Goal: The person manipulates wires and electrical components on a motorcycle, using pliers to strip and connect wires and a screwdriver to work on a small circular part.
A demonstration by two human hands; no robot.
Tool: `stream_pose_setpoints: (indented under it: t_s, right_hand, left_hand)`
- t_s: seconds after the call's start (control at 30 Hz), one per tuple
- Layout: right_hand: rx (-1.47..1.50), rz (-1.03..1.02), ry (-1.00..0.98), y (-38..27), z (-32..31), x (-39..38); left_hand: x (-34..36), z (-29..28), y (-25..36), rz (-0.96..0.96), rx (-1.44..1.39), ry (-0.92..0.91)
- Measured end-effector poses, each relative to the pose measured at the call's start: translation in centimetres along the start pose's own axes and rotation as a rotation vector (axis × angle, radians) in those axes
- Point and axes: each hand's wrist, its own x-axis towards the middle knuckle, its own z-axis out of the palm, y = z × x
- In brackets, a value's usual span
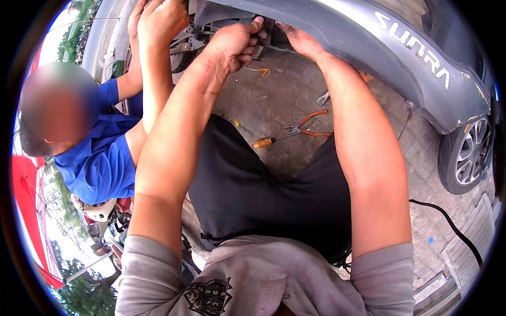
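Note:
My left hand is curled at the lower edge of a grey vehicle body panel, closed on something I cannot make out, beside dark mechanical parts. My right hand reaches under the same panel to its right, its fingertips mostly hidden. A thin wire with an orange end hangs below my left hand. On the concrete floor between my arms lie orange-handled pliers, a yellow-handled screwdriver and a metal tool, partly hidden by my right arm.
A person in blue sits close at left, both hands raised to the vehicle. A motorbike and red canopy are behind them. At right are the vehicle's wheel, a black cable and a slatted metal piece.

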Motion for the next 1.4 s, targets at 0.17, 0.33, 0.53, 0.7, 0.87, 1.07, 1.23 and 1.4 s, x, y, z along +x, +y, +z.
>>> stream_pose_setpoints:
  t_s: [0.17,0.33,0.53,0.7,0.87,1.07,1.23,1.4]
  right_hand:
    - [-0.019,-0.010,-0.060,0.0,-0.5,0.1]
    - [0.062,0.061,-0.116,0.0,-0.5,0.3]
    - [0.177,0.177,-0.144,-1.0,0.2,0.9]
    - [0.220,0.206,-0.159,-0.8,0.1,1.1]
    - [0.255,0.232,-0.164,-0.1,0.1,1.4]
    - [0.311,0.279,-0.171,-1.0,0.2,1.6]
    - [0.362,0.319,-0.183,-0.6,0.6,2.0]
    - [0.468,0.434,-0.151,-1.2,0.5,1.9]
  left_hand:
    - [1.3,-1.9,0.3,0.044,0.109,0.043]
    - [0.3,0.7,-0.5,0.041,-0.018,0.139]
    - [0.2,3.5,-2.2,0.058,-0.220,0.071]
    - [1.0,-0.5,-0.8,-0.049,-0.173,-0.157]
    - [1.6,0.8,-0.9,0.002,-0.032,-0.022]
    - [2.8,0.1,-4.5,0.325,0.361,0.196]
    - [3.4,-1.3,-0.4,0.408,0.890,0.274]
    - [2.0,-2.0,-3.5,0.359,0.834,0.333]
